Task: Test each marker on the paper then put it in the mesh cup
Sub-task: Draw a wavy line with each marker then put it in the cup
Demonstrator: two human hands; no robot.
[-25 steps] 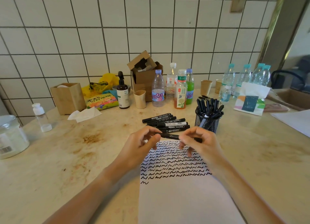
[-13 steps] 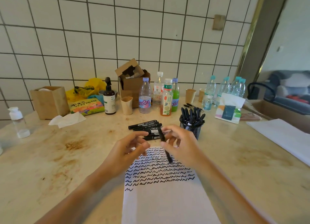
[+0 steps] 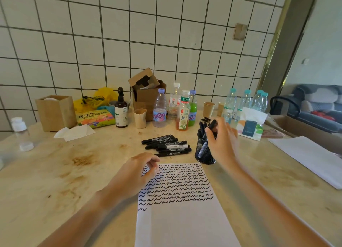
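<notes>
Stained beige table (image 3: 55, 172) against white-tiled wall (image 3: 148, 43)

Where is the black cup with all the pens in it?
The mesh cup stands on the table right of centre in the head view, just past the paper's top right corner, right of the loose markers, under the right hand.

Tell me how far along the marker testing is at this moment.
Done: the white paper sheet carries many rows of black squiggles, and the black mesh cup already holds several markers. In hand: the right hand grips a black marker over the cup; the left hand holds nothing. Left: a row of black markers lying on the table.
</notes>
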